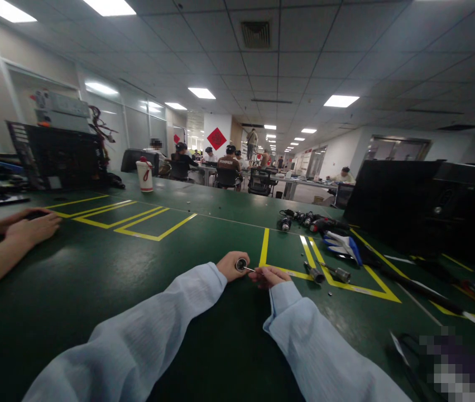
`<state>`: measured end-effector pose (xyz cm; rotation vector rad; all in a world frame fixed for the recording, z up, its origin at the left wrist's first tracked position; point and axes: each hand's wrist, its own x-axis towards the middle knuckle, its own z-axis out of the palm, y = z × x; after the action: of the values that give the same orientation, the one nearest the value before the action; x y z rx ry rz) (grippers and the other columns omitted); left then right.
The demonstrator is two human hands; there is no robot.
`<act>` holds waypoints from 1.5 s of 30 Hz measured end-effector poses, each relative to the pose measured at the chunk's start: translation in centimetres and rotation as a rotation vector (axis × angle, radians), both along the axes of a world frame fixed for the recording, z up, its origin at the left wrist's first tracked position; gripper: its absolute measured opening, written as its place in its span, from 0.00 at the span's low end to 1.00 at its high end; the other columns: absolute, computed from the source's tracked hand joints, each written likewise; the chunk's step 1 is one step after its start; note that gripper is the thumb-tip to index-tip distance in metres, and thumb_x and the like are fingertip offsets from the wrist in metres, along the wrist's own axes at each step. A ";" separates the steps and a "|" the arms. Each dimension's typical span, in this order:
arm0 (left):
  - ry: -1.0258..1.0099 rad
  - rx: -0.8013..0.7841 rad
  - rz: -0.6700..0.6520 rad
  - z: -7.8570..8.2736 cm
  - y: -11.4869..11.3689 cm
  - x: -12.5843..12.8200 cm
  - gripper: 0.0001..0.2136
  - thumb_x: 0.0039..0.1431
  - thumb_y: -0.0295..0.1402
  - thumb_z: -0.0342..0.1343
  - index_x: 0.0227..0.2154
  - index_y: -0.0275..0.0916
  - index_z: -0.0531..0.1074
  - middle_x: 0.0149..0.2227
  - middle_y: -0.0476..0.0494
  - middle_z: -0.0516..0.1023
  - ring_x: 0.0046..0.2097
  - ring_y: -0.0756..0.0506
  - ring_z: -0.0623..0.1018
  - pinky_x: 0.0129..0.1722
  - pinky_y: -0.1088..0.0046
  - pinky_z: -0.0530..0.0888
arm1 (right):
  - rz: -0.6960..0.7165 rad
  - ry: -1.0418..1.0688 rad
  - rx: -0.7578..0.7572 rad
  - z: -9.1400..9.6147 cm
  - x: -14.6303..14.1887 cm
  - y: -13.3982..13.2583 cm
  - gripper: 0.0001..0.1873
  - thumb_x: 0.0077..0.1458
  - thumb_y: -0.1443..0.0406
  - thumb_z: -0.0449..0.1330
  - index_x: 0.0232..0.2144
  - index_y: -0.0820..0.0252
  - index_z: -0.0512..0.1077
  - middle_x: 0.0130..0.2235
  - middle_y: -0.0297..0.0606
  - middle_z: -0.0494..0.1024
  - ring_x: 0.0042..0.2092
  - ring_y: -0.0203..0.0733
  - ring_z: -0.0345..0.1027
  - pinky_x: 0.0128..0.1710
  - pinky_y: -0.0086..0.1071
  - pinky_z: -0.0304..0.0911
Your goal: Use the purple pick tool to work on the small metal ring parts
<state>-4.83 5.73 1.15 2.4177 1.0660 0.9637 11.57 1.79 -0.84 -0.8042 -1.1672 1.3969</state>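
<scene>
My left hand (231,264) is closed around a small round metal part (241,264) with a dark centre, held just above the green table (145,279). My right hand (271,276) pinches a thin metal pin (250,269) whose tip points into that part. The two hands sit close together near the table's middle, beside a yellow line. Both arms wear pale blue sleeves.
Cylindrical metal parts (337,273) and a blue-white glove (343,245) lie in the yellow-taped box to the right, with dark connectors (304,219) behind. Another person's hands (28,226) rest at the left. A white cup (145,175), black cases (392,192) and seated people stand farther back.
</scene>
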 end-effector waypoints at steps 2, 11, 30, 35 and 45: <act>-0.004 -0.003 0.003 0.0 0.0 0.0 0.02 0.41 0.25 0.53 0.21 0.33 0.65 0.20 0.54 0.64 0.23 0.54 0.65 0.23 0.81 0.63 | 0.002 0.004 0.005 0.0 0.0 0.0 0.20 0.33 0.51 0.63 0.23 0.63 0.74 0.25 0.42 0.79 0.27 0.41 0.71 0.23 0.29 0.61; 0.064 0.039 0.034 0.0 0.0 -0.1 0.03 0.39 0.26 0.55 0.20 0.35 0.66 0.22 0.53 0.64 0.25 0.52 0.65 0.25 0.79 0.61 | -0.019 -0.062 0.061 0.0 -0.1 -0.2 0.18 0.34 0.53 0.64 0.23 0.62 0.75 0.24 0.41 0.78 0.26 0.40 0.70 0.21 0.27 0.60; -0.028 -0.054 -0.005 0.0 -0.1 0.1 0.03 0.39 0.25 0.54 0.20 0.33 0.66 0.21 0.52 0.67 0.25 0.53 0.66 0.24 0.80 0.63 | 0.001 -0.003 0.046 -0.3 -0.4 -0.1 0.20 0.33 0.51 0.63 0.23 0.62 0.74 0.24 0.41 0.78 0.27 0.42 0.71 0.22 0.29 0.61; -0.032 -0.050 0.008 0.1 -0.2 0.1 0.03 0.39 0.26 0.55 0.21 0.33 0.67 0.22 0.51 0.67 0.26 0.52 0.67 0.26 0.79 0.63 | -0.035 -0.046 0.073 -0.1 -0.4 -0.2 0.20 0.34 0.51 0.63 0.21 0.62 0.74 0.24 0.42 0.78 0.27 0.41 0.70 0.21 0.28 0.61; -0.071 -0.124 -0.031 -0.2 0.3 -0.1 0.05 0.37 0.24 0.57 0.20 0.32 0.66 0.20 0.54 0.65 0.24 0.54 0.65 0.23 0.80 0.62 | -0.050 -0.048 0.079 -0.1 -0.8 -0.3 0.20 0.34 0.50 0.62 0.24 0.60 0.73 0.26 0.41 0.78 0.28 0.41 0.69 0.21 0.29 0.61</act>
<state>-4.96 6.04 0.95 2.2765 1.0289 0.9366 10.74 1.51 -0.96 -0.8092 -1.2232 1.2892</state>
